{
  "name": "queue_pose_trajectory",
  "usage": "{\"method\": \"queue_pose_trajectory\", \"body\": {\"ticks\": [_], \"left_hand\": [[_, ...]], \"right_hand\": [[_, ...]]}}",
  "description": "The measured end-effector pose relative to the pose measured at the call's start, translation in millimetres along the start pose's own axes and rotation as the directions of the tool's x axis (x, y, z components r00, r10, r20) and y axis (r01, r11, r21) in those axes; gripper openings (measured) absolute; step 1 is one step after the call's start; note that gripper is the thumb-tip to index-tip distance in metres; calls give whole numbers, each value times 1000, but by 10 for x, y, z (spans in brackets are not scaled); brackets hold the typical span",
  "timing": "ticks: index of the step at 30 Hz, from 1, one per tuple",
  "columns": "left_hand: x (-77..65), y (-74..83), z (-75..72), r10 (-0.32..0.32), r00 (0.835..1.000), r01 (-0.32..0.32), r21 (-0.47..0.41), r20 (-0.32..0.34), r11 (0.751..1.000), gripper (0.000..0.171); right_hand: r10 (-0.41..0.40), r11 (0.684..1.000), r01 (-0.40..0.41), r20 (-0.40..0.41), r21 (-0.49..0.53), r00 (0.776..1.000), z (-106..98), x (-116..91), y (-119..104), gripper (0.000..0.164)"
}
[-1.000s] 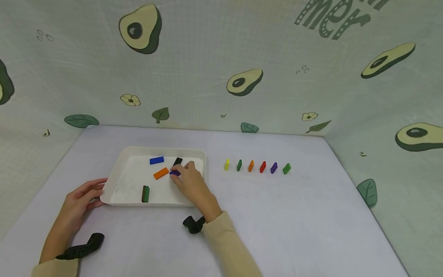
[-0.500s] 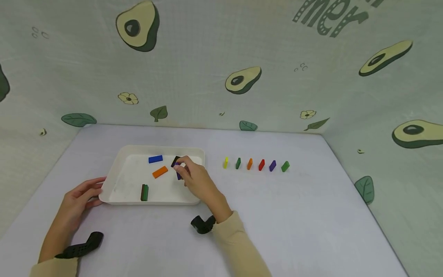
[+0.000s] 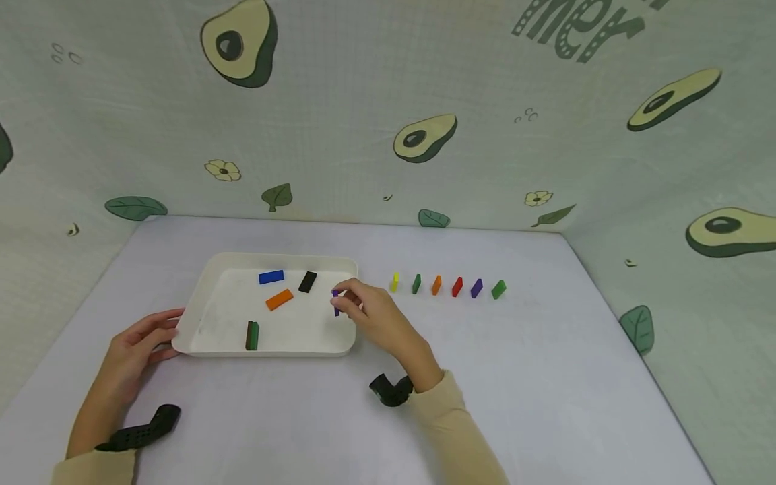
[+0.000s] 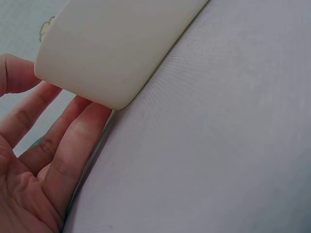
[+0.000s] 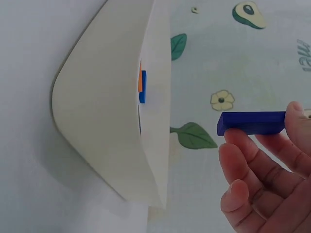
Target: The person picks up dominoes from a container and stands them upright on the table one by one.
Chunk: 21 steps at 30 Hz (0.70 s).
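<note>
One purple block (image 5: 251, 123) is pinched in the right hand (image 3: 384, 316), thumb against fingers near its upper end, and it is held roughly upright over the right end of the white tray (image 3: 212, 330). The left hand (image 3: 138, 345) has its fingers spread, tips touching the tray's near-left corner. The block looks like wood or hard plastic — I cannot tell which — so I judge it light, stiff and hard to damage. Its flat faces seem smooth, and a loose pinch could let it twist; opposite faces close to one end look the best hold. In the tray lie a blue block (image 3: 271, 277), an orange block (image 3: 279, 300) and a black block (image 3: 307, 282), apart from one another. A brown block (image 3: 248, 335) and a green block (image 3: 255, 335) touch side by side — their outer sides or ends offer the better grip. On the tabletop (image 3: 273, 417), a row of six blocks (image 3: 457, 287) stands spaced apart; being thin, they would probably topple at a light knock.
</note>
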<state>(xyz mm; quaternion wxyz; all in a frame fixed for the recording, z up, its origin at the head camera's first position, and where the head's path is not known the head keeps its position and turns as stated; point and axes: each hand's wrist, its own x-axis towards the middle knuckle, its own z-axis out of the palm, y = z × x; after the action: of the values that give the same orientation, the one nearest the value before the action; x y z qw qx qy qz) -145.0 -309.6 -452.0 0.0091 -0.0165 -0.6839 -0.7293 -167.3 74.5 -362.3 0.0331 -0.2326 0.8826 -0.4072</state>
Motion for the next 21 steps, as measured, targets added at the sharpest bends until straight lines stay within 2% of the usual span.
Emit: {"method": "queue_pose_trajectory", "body": {"ticks": [8, 13, 21], "left_hand": [[-6, 13, -9, -35, 999, 36, 42, -12, 998, 27], [-1, 8, -6, -33, 999, 33, 23, -15, 999, 28], [-2, -14, 4, -28, 999, 28, 10, -17, 1000, 28]], "right_hand": [[41, 999, -44, -103, -20, 994, -133, -102, 187, 25], [54, 998, -57, -117, -20, 992, -219, -161, 307, 26], [121, 993, -121, -142, 2, 983, -361, -199, 434, 26]]}}
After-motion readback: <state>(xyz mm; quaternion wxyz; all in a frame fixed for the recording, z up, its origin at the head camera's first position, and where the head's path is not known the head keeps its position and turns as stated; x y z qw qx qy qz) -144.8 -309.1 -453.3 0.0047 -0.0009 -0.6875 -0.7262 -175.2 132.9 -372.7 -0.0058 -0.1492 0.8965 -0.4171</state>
